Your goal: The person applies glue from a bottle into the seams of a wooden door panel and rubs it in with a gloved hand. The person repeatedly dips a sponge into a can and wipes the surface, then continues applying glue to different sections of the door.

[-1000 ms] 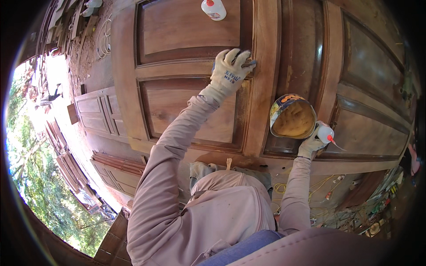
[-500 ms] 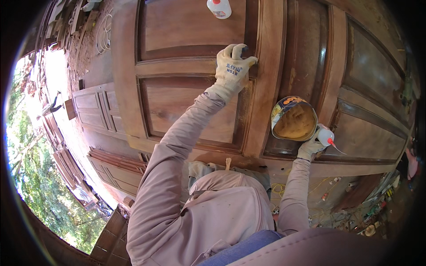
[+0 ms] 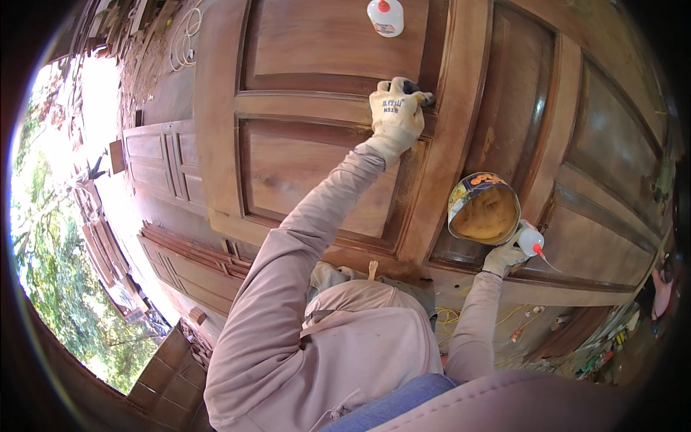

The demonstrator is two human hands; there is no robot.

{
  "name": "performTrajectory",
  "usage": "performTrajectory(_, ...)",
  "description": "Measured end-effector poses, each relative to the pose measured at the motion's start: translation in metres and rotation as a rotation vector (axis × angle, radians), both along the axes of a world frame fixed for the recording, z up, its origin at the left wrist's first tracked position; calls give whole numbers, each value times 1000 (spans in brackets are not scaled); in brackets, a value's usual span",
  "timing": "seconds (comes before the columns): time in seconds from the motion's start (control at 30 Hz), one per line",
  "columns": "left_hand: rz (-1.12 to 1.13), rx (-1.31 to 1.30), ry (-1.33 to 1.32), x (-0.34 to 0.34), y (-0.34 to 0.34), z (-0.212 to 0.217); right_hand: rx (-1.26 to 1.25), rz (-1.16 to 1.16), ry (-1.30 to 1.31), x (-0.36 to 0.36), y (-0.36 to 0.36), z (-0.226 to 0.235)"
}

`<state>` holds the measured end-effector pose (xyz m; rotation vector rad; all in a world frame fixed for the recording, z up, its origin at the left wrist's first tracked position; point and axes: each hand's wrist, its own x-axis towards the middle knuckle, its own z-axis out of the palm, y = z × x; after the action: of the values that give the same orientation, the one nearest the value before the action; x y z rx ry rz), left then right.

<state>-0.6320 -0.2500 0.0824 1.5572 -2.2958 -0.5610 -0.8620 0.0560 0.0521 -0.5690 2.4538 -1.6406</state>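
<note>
A paneled brown wooden door [image 3: 317, 173] lies flat before me. My left hand [image 3: 397, 114], in a cream glove, rests at the corner of a panel's molding, its fingers curled together. Whatever they may pinch is hidden; the fingertips look dark. My right hand [image 3: 506, 255], also gloved, grips a white squeeze bottle [image 3: 531, 241] with a red cap and thin nozzle, tilted toward the right. Touching or just behind that hand, an open can [image 3: 484, 209] with brown filler-like material inside sits on the door's narrow middle panel.
Another white bottle with a red cap [image 3: 386, 18] stands on the far panel. More doors [image 3: 163, 160] and stacked boards [image 3: 191, 263] lie to the left. Yellow cord [image 3: 448, 317] runs along the floor by the near edge, and a coiled pale cable [image 3: 186, 39] is at the far left.
The whole view has shifted, so the door and items sit slightly further right and lower. My left hand stays at the molding corner; my right still holds the bottle.
</note>
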Motion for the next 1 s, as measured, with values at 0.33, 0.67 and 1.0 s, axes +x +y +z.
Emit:
performTrajectory(0.33,36,261,-224,-7,-12,46,-264,-196,-457,-13,13,-12)
performTrajectory(0.67,-398,-90,-119,10,-22,-5,-23,-9,304,-34,17,-41)
performTrajectory(1.0,-224,-14,-285,60,-39,50,-192,-156,-374,-3,-12,-3)
